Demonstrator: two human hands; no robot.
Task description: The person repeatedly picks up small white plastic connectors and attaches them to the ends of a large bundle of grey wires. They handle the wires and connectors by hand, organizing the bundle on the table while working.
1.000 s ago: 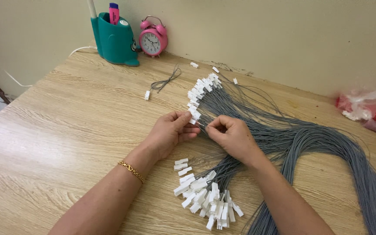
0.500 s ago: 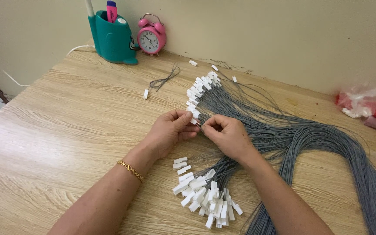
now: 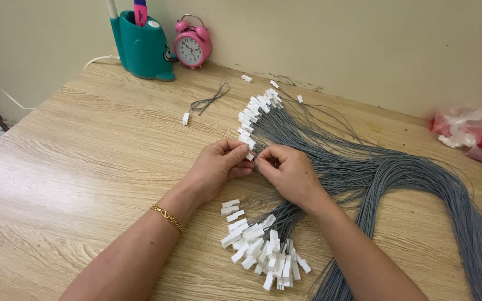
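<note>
Grey wires fanned right of clock; white connector pinched between left hand and right hand. Could tangle or slip through crowding strands.

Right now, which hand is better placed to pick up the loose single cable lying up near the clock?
Probably the left hand: the loose cable lies up and to its side on the table. The right hand would have to cross over it.

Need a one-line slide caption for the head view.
Both hands, left and right, pinch a small white plug on grey wires over a wooden table.
</note>
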